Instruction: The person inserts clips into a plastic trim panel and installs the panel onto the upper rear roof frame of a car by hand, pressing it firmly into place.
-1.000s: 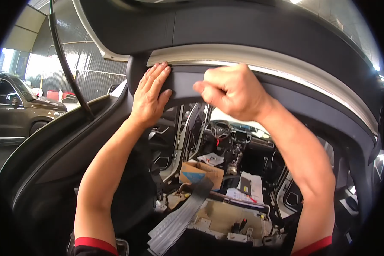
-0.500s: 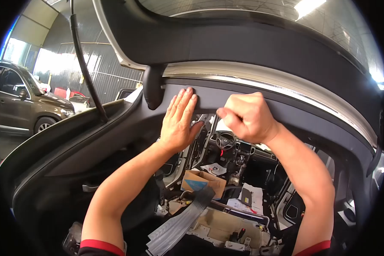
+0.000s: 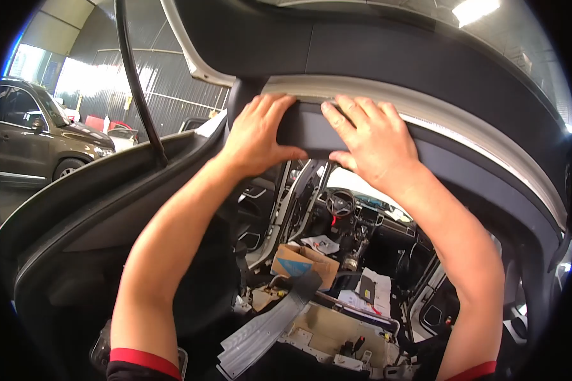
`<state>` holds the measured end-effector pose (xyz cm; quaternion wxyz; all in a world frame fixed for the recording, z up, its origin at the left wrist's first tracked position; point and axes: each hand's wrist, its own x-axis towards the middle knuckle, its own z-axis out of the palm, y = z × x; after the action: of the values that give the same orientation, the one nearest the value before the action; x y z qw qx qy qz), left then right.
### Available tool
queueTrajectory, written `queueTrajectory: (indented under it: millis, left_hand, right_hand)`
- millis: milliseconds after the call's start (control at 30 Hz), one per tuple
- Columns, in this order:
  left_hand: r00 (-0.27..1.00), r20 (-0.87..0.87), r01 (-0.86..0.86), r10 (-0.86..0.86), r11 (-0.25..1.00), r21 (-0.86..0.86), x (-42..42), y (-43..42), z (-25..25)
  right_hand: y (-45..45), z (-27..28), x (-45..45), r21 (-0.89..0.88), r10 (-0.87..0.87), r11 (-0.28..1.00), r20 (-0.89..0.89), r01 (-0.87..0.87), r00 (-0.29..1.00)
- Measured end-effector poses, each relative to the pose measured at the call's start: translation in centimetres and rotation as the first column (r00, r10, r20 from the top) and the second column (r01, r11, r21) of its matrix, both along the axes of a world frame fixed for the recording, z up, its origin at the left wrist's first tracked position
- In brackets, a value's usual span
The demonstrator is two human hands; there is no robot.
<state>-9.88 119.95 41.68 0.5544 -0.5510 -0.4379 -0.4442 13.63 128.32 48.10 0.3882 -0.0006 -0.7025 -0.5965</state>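
Note:
Both of my hands are raised to the dark trim panel (image 3: 311, 132) along the top of a car's rear opening. My left hand (image 3: 260, 134) rests on the panel's left part, fingertips at its upper edge and thumb at its lower edge. To the right, my right hand (image 3: 376, 140) lies on the same panel with fingers spread, its thumb near the lower edge. A stretch of panel shows between the two hands. Just above the fingertips runs the pale metal roof edge (image 3: 426, 114), below the raised tailgate (image 3: 375, 47).
Inside the car are a cardboard box (image 3: 305, 263), a grey trim strip (image 3: 267, 327), papers (image 3: 378, 289) and the steering wheel (image 3: 340, 203). A thin strut (image 3: 136, 82) rises at the left. A brown car (image 3: 51, 136) stands beyond it.
My right hand has opened from a fist and lies on the panel. My left hand has shifted up to the panel's upper edge. The camera view has moved slightly.

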Motion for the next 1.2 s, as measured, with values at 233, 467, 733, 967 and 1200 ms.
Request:
queueTrajectory:
  millis: [233, 467, 733, 967, 1200]
  left_hand:
    - [0.995, -0.092, 0.016, -0.04, 0.968, -0.25, -2.4, -3.0, 4.3]
    - [0.968, -0.249, 0.025, -0.003, 0.996, 0.084, -3.1, -0.6, 3.4]
    - [0.971, -0.232, 0.072, -0.061, 0.996, 0.042, -3.9, -0.4, 4.7]
    - [0.986, -0.113, 0.108, -0.122, 0.986, -0.125, -4.3, -1.7, 5.8]
    - [0.981, -0.135, 0.119, -0.136, 0.985, -0.129, -4.7, -1.8, 6.1]
  right_hand:
    - [-2.8, -1.6, -0.4, -0.328, 0.522, 0.835, 0.22, -0.442, 0.824]
    - [-8.3, -6.8, -6.9, -0.614, 0.771, 0.621, 0.366, -0.487, 0.521]
    - [-2.3, -1.1, -7.3, -0.598, 0.649, 0.689, 0.255, -0.41, 0.717]
    - [-2.8, -1.8, -4.2, -0.59, 0.639, 0.595, -0.064, -0.546, 0.766]
    - [-6.6, 0.5, -6.7, -0.295, 0.13, 0.942, -0.114, -0.159, 0.985]
